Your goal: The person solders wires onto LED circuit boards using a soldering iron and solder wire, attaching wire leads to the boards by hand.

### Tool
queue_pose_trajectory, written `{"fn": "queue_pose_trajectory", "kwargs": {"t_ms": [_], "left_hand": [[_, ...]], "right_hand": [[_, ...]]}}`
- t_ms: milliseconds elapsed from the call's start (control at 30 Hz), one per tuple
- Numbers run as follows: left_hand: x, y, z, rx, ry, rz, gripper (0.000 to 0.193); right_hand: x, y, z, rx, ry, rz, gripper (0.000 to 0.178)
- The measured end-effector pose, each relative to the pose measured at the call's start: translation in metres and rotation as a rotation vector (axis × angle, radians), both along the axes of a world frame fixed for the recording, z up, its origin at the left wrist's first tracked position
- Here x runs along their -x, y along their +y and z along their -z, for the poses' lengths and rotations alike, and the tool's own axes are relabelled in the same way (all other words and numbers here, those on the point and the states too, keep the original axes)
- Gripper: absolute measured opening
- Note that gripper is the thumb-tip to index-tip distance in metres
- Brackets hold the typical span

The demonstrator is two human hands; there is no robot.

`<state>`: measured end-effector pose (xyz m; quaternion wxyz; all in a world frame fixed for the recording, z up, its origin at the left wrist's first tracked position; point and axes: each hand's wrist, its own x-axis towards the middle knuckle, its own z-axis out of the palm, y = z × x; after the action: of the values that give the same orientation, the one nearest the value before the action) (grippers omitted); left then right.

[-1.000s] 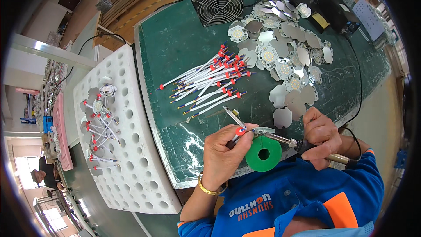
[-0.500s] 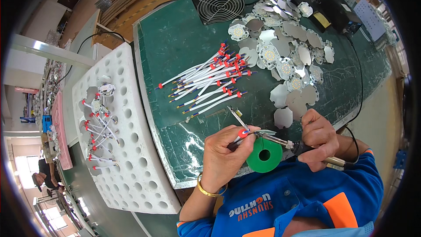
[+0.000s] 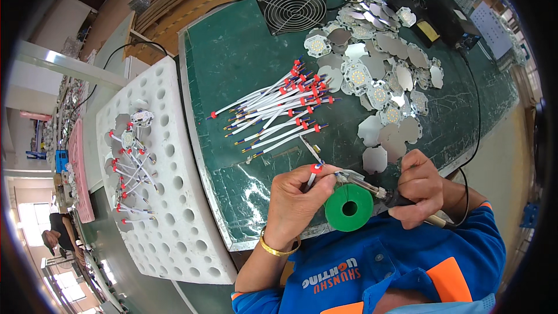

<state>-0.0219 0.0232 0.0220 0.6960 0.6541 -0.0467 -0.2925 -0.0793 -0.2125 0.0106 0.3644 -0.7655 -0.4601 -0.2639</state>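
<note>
My left hand (image 3: 296, 203) pinches a short white cable with a red ring (image 3: 315, 168) between thumb and fingers. In my closed right hand (image 3: 419, 189) is a soldering iron (image 3: 396, 198), its metal shaft pointing left toward my left fingertips. A thin plate partly shows where the tip meets those fingers; the exact contact cannot be made out. Just below lies a green spool (image 3: 349, 221), with a fine strand near its centre. A slim metal piece (image 3: 310, 150) rises from beside my left fingers toward the cables.
Many white cables with red rings (image 3: 273, 110) lie mid-table. Silvery LED boards (image 3: 378, 90) heap to their right. At the back stand a black fan (image 3: 293, 9) and a black box (image 3: 450, 20) with a cord. A perforated white foam board (image 3: 174, 221) on the left carries wired boards.
The red-ringed cable in my left hand has tilted more upright. My right hand and the iron's handle have shifted slightly down, with the tip still by my left fingers.
</note>
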Motion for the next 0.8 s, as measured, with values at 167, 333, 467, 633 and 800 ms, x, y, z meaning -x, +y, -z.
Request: {"fn": "queue_pose_trajectory", "kwargs": {"t_ms": [167,333,467,633,800], "left_hand": [[-0.003,0.0,0.002,0.028,0.013,-0.029,0.015],[-0.007,-0.007,-0.003,0.06,0.039,-0.034,0.016],[-0.008,-0.012,-0.003,0.118,0.111,-0.071,0.018],[-0.021,-0.007,0.001,0.174,0.191,0.077,0.023],[-0.028,-0.006,0.007,0.114,-0.071,0.162,0.033]], "right_hand": [[-0.004,0.0,-0.004,-0.094,0.002,0.062,0.024],[-0.017,0.017,-0.004,-0.056,0.098,0.278,0.026],[-0.023,0.034,-0.003,-0.156,0.208,0.35,0.034],[-0.023,0.033,-0.007,-0.276,0.25,0.328,0.031],[-0.028,0.034,-0.01,-0.373,0.29,0.299,0.024]]}}
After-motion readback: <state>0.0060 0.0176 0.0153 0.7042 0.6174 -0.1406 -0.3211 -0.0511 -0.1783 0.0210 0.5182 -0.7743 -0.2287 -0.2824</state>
